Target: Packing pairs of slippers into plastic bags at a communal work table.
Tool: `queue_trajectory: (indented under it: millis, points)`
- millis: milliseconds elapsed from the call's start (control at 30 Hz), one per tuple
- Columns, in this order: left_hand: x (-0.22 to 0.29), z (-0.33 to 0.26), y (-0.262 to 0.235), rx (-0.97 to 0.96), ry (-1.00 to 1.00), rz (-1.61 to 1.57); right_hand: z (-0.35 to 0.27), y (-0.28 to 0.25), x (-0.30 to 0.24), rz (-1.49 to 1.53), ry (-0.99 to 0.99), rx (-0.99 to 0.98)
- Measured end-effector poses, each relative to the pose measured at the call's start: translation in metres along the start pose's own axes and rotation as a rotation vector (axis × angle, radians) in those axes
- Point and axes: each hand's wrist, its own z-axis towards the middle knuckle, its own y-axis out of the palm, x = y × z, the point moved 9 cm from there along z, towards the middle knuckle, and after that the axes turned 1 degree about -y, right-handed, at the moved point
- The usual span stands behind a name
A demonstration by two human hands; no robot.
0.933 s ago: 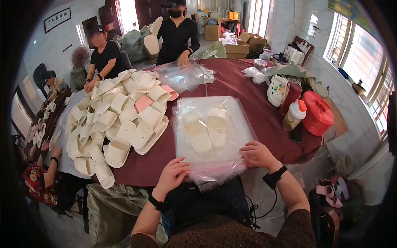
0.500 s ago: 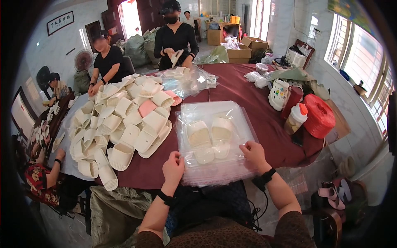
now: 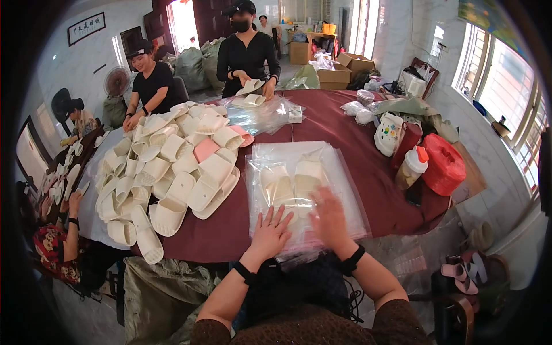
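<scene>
A pair of cream slide slippers (image 3: 310, 174) lies inside a clear plastic bag (image 3: 265, 150) on a stack of similar bags at the table's near edge. My left hand (image 3: 270, 233) rests on the bag's near part with fingers spread flat, just below the slippers. Over the bag's near right part is my right hand (image 3: 332, 221), its fingers stretched out and somewhat blurred; whether it touches the plastic is unclear. Neither hand grasps anything. The near ends of the slippers are partly hidden by my hands and by glare.
To the left rises a big heap of cream slippers (image 3: 172, 150), with a pink slipper (image 3: 207, 150) among them. Across the maroon-covered table (image 3: 322, 118), a person in black handles slippers over loose bags. On the right stand a bottle (image 3: 411, 168) and a red plastic roll (image 3: 444, 165).
Both hands have left the bag's side edges and moved inward over its near part, their fingers now opened out. The person across has lowered a slipper toward the loose bags.
</scene>
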Motion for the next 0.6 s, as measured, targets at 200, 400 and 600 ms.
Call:
queue_trajectory:
  millis: [200,400,600]
  points:
    - [-0.006,0.002,0.006,-0.013,0.012,-0.036,-0.029,0.073,-0.009,0.232,0.026,-0.382]
    - [-0.004,0.002,0.0,-0.055,-0.024,-0.062,-0.029,0.066,0.074,0.216,0.31,-0.295]
    - [-0.012,0.003,-0.002,-0.064,-0.036,-0.146,-0.021,0.066,0.123,0.143,0.63,-0.126]
